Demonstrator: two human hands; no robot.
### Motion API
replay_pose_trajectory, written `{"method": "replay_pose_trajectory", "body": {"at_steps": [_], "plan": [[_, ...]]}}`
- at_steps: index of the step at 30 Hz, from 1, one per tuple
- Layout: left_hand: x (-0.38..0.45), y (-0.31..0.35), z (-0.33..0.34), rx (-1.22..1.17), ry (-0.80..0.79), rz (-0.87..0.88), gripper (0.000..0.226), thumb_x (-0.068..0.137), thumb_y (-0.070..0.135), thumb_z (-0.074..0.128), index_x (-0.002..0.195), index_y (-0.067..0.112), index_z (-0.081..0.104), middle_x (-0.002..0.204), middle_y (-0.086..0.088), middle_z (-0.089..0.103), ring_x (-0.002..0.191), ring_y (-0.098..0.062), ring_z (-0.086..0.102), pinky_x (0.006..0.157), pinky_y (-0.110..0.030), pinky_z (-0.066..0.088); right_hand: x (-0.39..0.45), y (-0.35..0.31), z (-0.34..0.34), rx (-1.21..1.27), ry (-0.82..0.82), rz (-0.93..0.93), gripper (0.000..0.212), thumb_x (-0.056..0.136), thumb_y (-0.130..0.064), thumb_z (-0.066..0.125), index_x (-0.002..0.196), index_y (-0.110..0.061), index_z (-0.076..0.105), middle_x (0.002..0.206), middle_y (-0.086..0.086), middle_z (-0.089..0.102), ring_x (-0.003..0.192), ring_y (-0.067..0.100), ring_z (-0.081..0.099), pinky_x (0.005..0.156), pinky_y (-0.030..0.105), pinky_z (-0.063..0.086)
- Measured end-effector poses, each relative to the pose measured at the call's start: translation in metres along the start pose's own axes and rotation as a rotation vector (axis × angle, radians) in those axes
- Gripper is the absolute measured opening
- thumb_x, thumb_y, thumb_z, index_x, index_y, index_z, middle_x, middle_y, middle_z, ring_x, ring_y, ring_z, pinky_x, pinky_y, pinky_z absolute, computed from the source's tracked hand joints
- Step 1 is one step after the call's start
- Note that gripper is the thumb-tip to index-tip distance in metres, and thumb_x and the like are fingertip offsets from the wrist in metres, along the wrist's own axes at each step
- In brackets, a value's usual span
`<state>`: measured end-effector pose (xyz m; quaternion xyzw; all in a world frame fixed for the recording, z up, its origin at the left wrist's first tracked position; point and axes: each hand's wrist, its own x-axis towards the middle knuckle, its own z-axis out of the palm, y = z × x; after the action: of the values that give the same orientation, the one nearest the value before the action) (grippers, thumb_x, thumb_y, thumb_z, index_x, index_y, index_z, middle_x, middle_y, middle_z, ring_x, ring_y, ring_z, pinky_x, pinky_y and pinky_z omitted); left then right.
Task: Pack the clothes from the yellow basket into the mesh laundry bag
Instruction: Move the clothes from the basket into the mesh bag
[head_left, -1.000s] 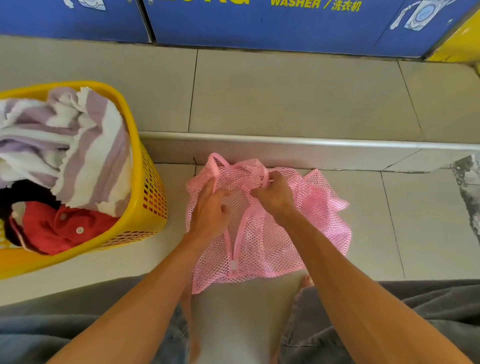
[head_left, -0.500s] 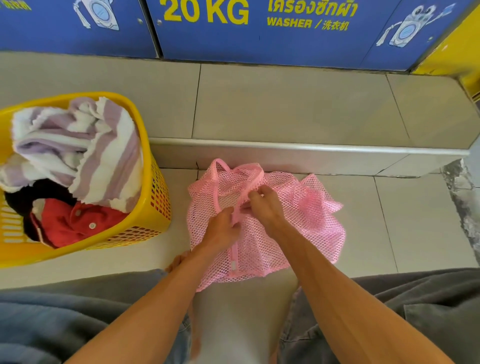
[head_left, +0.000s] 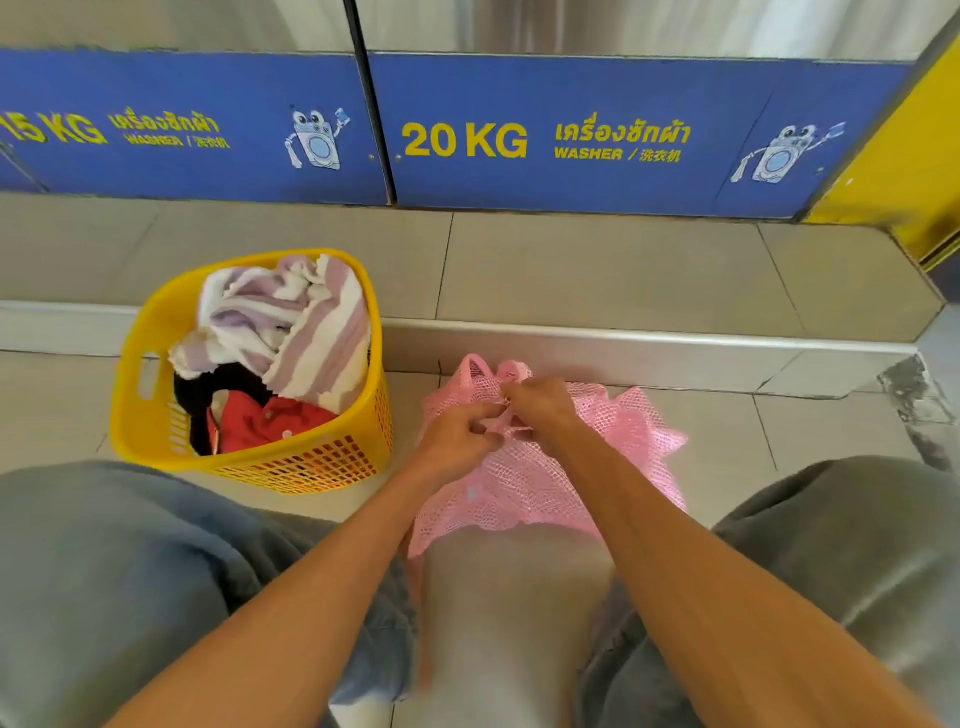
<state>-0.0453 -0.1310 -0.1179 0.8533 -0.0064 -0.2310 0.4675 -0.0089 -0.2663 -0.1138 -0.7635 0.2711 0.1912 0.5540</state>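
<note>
Both hands have closed in together since a second ago: left hand (head_left: 457, 431) and right hand (head_left: 540, 408) now pinch the pink bag (head_left: 545, 467) near its top, fingers closed on mesh at what looks like the zipper. The bag lies flat on the floor, just right of the basket (head_left: 249, 467). Bag probably still being opened; clothes (head_left: 291, 322) all still in basket, packing not started.

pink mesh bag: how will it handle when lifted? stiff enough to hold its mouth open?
Probably floppy: the pink mesh bag lies crumpled flat on the floor with ruffled edges. Likely light, being open netting. Its mouth probably won't stay open unaided: the left hand and right hand are both pinching it near the top.
</note>
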Motion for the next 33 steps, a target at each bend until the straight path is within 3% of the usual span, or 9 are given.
{"method": "replay_pose_trajectory", "body": {"at_steps": [3, 8, 12, 18, 22, 24, 29, 31, 33], "plan": [[-0.024, 0.009, -0.018, 0.074, 0.019, 0.039, 0.046, 0.084, 0.016, 0.071, 0.128, 0.025, 0.064, 0.104, 0.000, 0.070, 0.089, -0.016, 0.066, 0.085, -0.036, 0.056, -0.020, -0.011, -0.003, 0.024, 0.038, -0.051, 0.014, 0.097, -0.014, 0.062, 0.086, -0.006, 0.067, 0.083, 0.016, 0.067, 0.072, 0.029, 0.065, 0.055, 0.033, 0.050], [-0.038, 0.026, -0.034, 0.155, 0.005, 0.056, 0.035, 0.082, 0.014, 0.070, 0.115, 0.023, 0.072, 0.105, -0.003, 0.072, 0.091, -0.019, 0.068, 0.081, -0.031, 0.052, -0.031, -0.014, -0.005, 0.166, -0.022, -0.061, 0.019, 0.090, 0.008, 0.054, 0.080, -0.006, 0.059, 0.073, 0.017, 0.056, 0.062, 0.025, 0.055, 0.064, 0.039, 0.051], [-0.039, 0.037, -0.057, 0.236, 0.066, 0.076, 0.032, 0.084, 0.014, 0.062, 0.111, 0.024, 0.074, 0.109, 0.001, 0.071, 0.095, -0.015, 0.066, 0.083, -0.030, 0.053, -0.036, -0.025, -0.002, 0.301, -0.050, -0.039, 0.026, 0.094, 0.008, 0.049, 0.078, -0.010, 0.060, 0.063, 0.009, 0.054, 0.049, 0.016, 0.050, 0.056, 0.028, 0.049], [-0.023, 0.049, -0.093, 0.203, 0.324, 0.065, 0.022, 0.081, 0.017, 0.061, 0.090, 0.033, 0.072, 0.083, 0.014, 0.070, 0.087, -0.010, 0.068, 0.070, -0.021, 0.050, -0.033, -0.032, 0.000, 0.417, -0.074, -0.015, 0.017, 0.102, -0.006, 0.055, 0.091, -0.012, 0.066, 0.071, 0.008, 0.063, 0.061, 0.020, 0.060, 0.056, 0.031, 0.055], [-0.009, 0.043, -0.122, 0.431, 0.667, 0.113, 0.033, 0.077, 0.014, 0.064, 0.108, 0.026, 0.067, 0.113, -0.009, 0.064, 0.106, -0.029, 0.056, 0.086, -0.038, 0.047, -0.028, -0.030, 0.002, 0.404, -0.099, -0.011, 0.014, 0.106, -0.015, 0.056, 0.112, -0.011, 0.068, 0.077, 0.009, 0.063, 0.065, 0.021, 0.058, 0.062, 0.034, 0.053], [-0.002, 0.035, -0.133, 0.561, 0.806, -0.017, 0.050, 0.077, 0.020, 0.065, 0.125, 0.025, 0.056, 0.133, -0.016, 0.049, 0.124, -0.038, 0.040, 0.097, -0.048, 0.038, -0.024, -0.027, 0.004, 0.381, -0.100, -0.028, 0.016, 0.106, -0.018, 0.057, 0.113, -0.013, 0.070, 0.082, 0.012, 0.064, 0.071, 0.025, 0.056, 0.067, 0.039, 0.048], [0.012, 0.002, -0.141, 0.525, 0.731, -0.320, 0.096, 0.078, 0.050, 0.067, 0.152, 0.032, 0.008, 0.156, -0.021, 0.014, 0.142, -0.045, 0.013, 0.110, -0.062, 0.020, -0.014, -0.017, 0.011, 0.330, -0.095, -0.063, 0.019, 0.105, -0.025, 0.058, 0.114, -0.018, 0.073, 0.099, 0.022, 0.069, 0.088, 0.029, 0.057, 0.079, 0.048, 0.050], [0.014, -0.014, -0.143, 0.464, 0.681, -0.376, 0.106, 0.071, 0.054, 0.071, 0.151, 0.034, 0.004, 0.153, -0.024, 0.024, 0.140, -0.045, 0.023, 0.109, -0.060, 0.024, -0.011, -0.013, 0.013, 0.317, -0.088, -0.064, 0.024, 0.105, -0.026, 0.058, 0.123, -0.018, 0.072, 0.112, 0.026, 0.074, 0.094, 0.033, 0.064, 0.092, 0.057, 0.056], [0.015, -0.026, -0.147, 0.457, 0.686, -0.394, 0.100, 0.068, 0.055, 0.073, 0.148, 0.028, 0.019, 0.139, -0.021, 0.047, 0.127, -0.043, 0.044, 0.103, -0.054, 0.037, -0.009, -0.011, 0.012, 0.305, -0.075, -0.054, 0.025, 0.105, -0.027, 0.057, 0.125, -0.020, 0.071, 0.123, 0.026, 0.072, 0.112, 0.042, 0.069, 0.105, 0.062, 0.052]]}}
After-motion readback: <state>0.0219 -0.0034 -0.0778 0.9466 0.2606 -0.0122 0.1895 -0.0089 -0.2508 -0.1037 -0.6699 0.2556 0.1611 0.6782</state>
